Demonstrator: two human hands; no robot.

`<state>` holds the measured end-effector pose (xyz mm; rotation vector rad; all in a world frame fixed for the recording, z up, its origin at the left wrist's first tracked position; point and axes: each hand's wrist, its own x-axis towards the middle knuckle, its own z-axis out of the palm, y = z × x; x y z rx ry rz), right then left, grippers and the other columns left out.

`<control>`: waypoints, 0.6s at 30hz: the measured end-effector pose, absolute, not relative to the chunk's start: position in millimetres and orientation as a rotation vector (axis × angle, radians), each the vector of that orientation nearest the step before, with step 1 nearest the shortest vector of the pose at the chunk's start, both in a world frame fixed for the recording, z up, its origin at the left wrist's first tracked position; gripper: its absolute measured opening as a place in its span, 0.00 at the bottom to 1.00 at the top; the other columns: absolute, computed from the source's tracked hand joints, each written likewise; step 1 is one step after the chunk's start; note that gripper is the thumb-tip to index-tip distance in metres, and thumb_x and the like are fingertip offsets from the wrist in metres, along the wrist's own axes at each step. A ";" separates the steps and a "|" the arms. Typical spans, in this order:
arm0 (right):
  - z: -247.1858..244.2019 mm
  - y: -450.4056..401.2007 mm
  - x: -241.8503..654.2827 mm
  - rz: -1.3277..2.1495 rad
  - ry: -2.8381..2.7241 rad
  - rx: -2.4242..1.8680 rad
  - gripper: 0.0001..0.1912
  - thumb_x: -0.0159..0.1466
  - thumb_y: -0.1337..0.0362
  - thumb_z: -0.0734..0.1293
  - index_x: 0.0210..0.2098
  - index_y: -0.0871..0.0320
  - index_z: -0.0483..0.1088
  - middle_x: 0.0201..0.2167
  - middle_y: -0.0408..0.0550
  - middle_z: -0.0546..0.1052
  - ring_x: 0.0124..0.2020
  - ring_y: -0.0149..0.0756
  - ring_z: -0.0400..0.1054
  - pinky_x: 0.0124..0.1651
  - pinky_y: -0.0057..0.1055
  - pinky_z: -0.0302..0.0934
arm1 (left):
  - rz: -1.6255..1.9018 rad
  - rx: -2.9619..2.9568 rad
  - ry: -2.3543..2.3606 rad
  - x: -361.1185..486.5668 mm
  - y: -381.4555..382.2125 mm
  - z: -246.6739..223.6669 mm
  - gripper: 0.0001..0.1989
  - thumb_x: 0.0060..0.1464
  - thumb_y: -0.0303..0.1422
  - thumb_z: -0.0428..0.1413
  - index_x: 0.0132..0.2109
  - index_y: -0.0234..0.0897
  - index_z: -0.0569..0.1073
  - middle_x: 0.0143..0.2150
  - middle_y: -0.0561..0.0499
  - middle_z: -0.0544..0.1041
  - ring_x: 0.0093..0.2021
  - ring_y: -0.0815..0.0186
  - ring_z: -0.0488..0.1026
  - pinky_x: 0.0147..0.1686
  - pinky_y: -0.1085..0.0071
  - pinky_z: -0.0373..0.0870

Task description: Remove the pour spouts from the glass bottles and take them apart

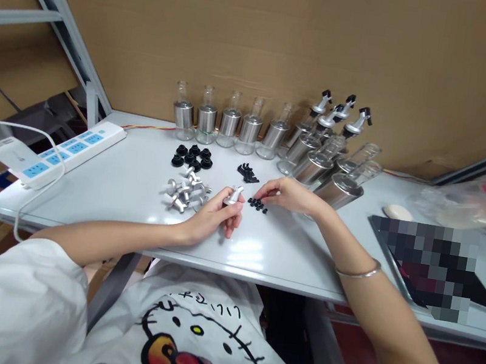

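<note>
My left hand (225, 215) is closed around a silver pourer spout (234, 195), which points upward between thumb and fingers. Just to its right, my right hand (286, 194) reaches down with bent fingers at a small cluster of tiny black caps (259, 205). Its fingertips come together at the edge of that cluster, and whatever is between them is too small to make out. Loose silver pourer spouts (185, 190) lie heaped left of my left hand. Behind them sit several black ribbed stoppers (192, 157). Thin black levers (248, 173) lie in a small pile beyond my hands.
Glass bottles with metal sleeves (229, 123) line the back; some at right carry fitted pourers (356, 125). A white power strip (73, 149) with a plugged cable lies left. On the right are a white oval object (397, 212), a blurred dark flat item (424, 260) and a plastic bag (475, 197).
</note>
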<state>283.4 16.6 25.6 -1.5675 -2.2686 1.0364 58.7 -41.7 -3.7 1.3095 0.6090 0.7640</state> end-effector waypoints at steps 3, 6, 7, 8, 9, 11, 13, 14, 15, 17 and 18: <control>24.2 17.3 284.1 0.998 -2.295 -1.567 0.10 0.54 0.69 0.67 0.35 0.60 0.78 0.32 0.46 0.80 0.33 0.33 0.72 0.40 0.29 0.64 | 0.762 1.318 0.615 58.5 -41.5 -3.8 0.17 0.57 0.47 0.52 0.42 0.38 0.59 0.24 0.60 0.69 0.18 0.75 0.67 0.21 0.77 0.62; 23.6 17.6 284.1 0.989 -2.296 -1.571 0.10 0.53 0.70 0.67 0.34 0.60 0.77 0.31 0.46 0.80 0.33 0.32 0.71 0.39 0.28 0.64 | 0.755 1.322 0.620 58.5 -41.3 -3.6 0.17 0.58 0.46 0.52 0.42 0.38 0.59 0.24 0.60 0.69 0.18 0.75 0.67 0.22 0.77 0.62; 23.5 17.4 283.7 0.987 -2.301 -1.571 0.10 0.53 0.70 0.67 0.34 0.60 0.77 0.31 0.46 0.80 0.32 0.32 0.71 0.39 0.27 0.63 | 0.754 1.321 0.621 58.5 -41.3 -3.5 0.17 0.58 0.46 0.52 0.42 0.38 0.59 0.24 0.60 0.69 0.18 0.75 0.67 0.22 0.77 0.62; 23.5 17.0 283.1 0.980 -2.310 -1.573 0.10 0.53 0.69 0.67 0.34 0.60 0.77 0.30 0.45 0.79 0.31 0.32 0.70 0.38 0.27 0.63 | 0.752 1.321 0.622 58.5 -41.4 -3.4 0.17 0.58 0.46 0.52 0.42 0.38 0.59 0.24 0.60 0.69 0.18 0.75 0.67 0.22 0.77 0.62; 23.4 16.6 282.4 0.969 -2.319 -1.575 0.09 0.53 0.69 0.67 0.34 0.59 0.77 0.29 0.44 0.79 0.31 0.31 0.70 0.37 0.27 0.63 | 0.753 1.321 0.625 58.5 -41.4 -3.3 0.17 0.58 0.46 0.52 0.42 0.38 0.59 0.24 0.60 0.69 0.18 0.75 0.67 0.22 0.77 0.62; 22.9 15.8 281.2 0.941 -2.334 -1.578 0.09 0.54 0.69 0.67 0.34 0.58 0.76 0.28 0.43 0.78 0.30 0.31 0.69 0.37 0.27 0.62 | 0.755 1.320 0.626 58.7 -41.5 -3.2 0.17 0.57 0.46 0.52 0.42 0.38 0.59 0.24 0.60 0.69 0.18 0.75 0.67 0.22 0.77 0.62; 22.6 15.4 280.8 0.911 -2.338 -1.584 0.07 0.54 0.68 0.67 0.33 0.59 0.75 0.27 0.43 0.78 0.29 0.30 0.69 0.36 0.27 0.62 | 0.756 1.319 0.630 58.8 -41.5 -2.9 0.17 0.57 0.47 0.52 0.42 0.38 0.59 0.23 0.60 0.69 0.18 0.75 0.67 0.22 0.77 0.61; 22.8 15.5 281.0 0.892 -2.337 -1.584 0.07 0.54 0.68 0.67 0.32 0.59 0.75 0.27 0.43 0.78 0.29 0.31 0.69 0.36 0.27 0.62 | 0.756 1.319 0.634 58.9 -41.5 -2.6 0.17 0.57 0.47 0.52 0.42 0.38 0.59 0.23 0.60 0.69 0.18 0.75 0.67 0.22 0.76 0.61; 23.2 15.6 281.5 0.872 -2.329 -1.580 0.06 0.54 0.67 0.67 0.32 0.59 0.75 0.27 0.43 0.78 0.29 0.31 0.69 0.37 0.27 0.62 | 0.754 1.320 0.639 59.0 -41.6 -2.3 0.17 0.57 0.47 0.52 0.42 0.38 0.59 0.23 0.60 0.69 0.18 0.75 0.67 0.22 0.76 0.61; 25.2 15.5 282.6 0.835 -2.299 -1.573 0.05 0.54 0.66 0.67 0.31 0.59 0.74 0.28 0.44 0.78 0.30 0.32 0.70 0.37 0.27 0.62 | 0.750 1.322 0.644 59.2 -41.8 -1.5 0.18 0.57 0.47 0.52 0.41 0.38 0.59 0.23 0.60 0.68 0.18 0.75 0.67 0.22 0.76 0.61; 26.6 15.1 283.0 0.815 -2.286 -1.571 0.05 0.54 0.65 0.67 0.31 0.59 0.73 0.29 0.44 0.78 0.31 0.32 0.70 0.37 0.27 0.62 | 0.748 1.322 0.646 59.2 -41.9 -1.1 0.18 0.56 0.47 0.53 0.41 0.38 0.59 0.23 0.60 0.68 0.18 0.75 0.67 0.22 0.76 0.61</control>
